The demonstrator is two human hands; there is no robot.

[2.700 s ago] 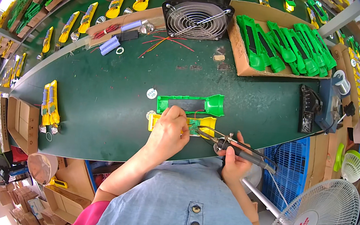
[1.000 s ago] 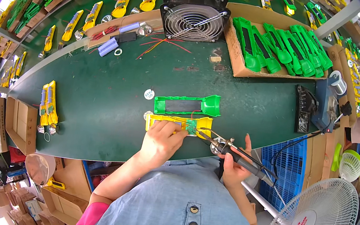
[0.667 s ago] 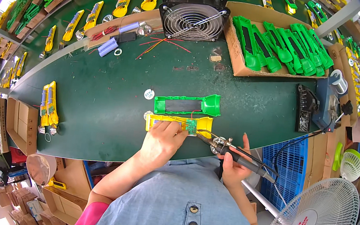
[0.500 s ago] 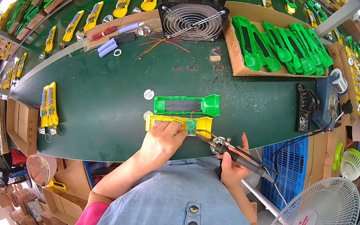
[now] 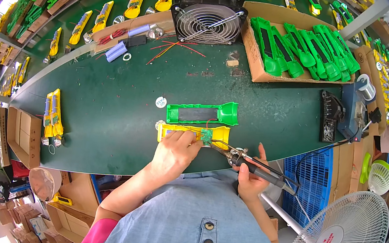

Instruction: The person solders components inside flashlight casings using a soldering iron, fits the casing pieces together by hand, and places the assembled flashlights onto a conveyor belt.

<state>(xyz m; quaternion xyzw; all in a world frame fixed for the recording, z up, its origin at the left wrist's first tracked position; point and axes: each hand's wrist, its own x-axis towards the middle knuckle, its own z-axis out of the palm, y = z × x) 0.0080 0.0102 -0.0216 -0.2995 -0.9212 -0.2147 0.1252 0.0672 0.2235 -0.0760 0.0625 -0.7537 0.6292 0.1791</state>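
A yellow flashlight half-shell (image 5: 222, 134) lies near the table's front edge, a small green circuit board (image 5: 206, 136) inside it. My left hand (image 5: 177, 151) is closed over the shell's left part, fingertips pressed together at the board's left side; whatever they pinch there is hidden. In my right hand (image 5: 252, 178) is a soldering iron (image 5: 261, 172) with a solder feed tube alongside, its tip at the board's right side. Just beyond the yellow shell rests a green half-shell (image 5: 227, 113) with a dark panel, and a thin red wire runs between the two.
A metal-grilled fan (image 5: 208, 22) stands at the back beside a carton (image 5: 269, 77) of green shells. At right are a solder spool (image 5: 367, 88) and a blue station (image 5: 351, 115). Yellow shells (image 5: 54, 113) lie at left. A white fan (image 5: 341, 239) stands front right.
The soldering iron and right hand have shifted very slightly, the tip staying at the board. Yellow shells on the far line have moved a little to the right. My left hand keeps its place.
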